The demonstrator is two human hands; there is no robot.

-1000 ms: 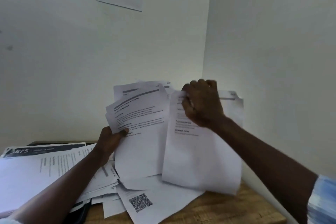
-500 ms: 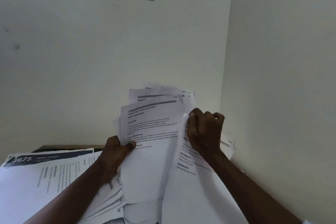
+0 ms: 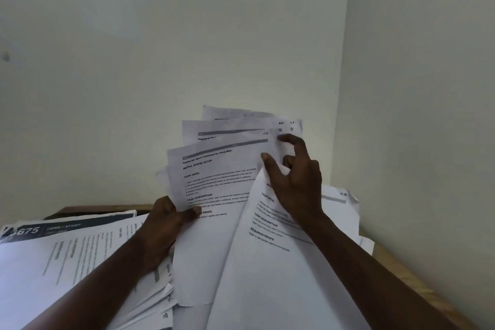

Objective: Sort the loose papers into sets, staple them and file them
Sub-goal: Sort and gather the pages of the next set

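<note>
My left hand grips a fanned bunch of printed white sheets by its left edge, thumb on the front page, and holds it upright before the wall. My right hand is at the bunch's top right corner, with thumb and fingers pinching the top edge of a loose printed sheet that curves down toward me. Handwritten numbers mark the top right corners of the sheets behind.
A spread pile of papers covers the left of the wooden table, its top sheet headed by a dark banner. More sheets lie behind my right wrist. Walls meet in a corner close behind the table.
The view has tilted upward. My right hand moved left and up to the bunch's top right corner, bringing its sheet against the bunch; my left hand kept its grip.
</note>
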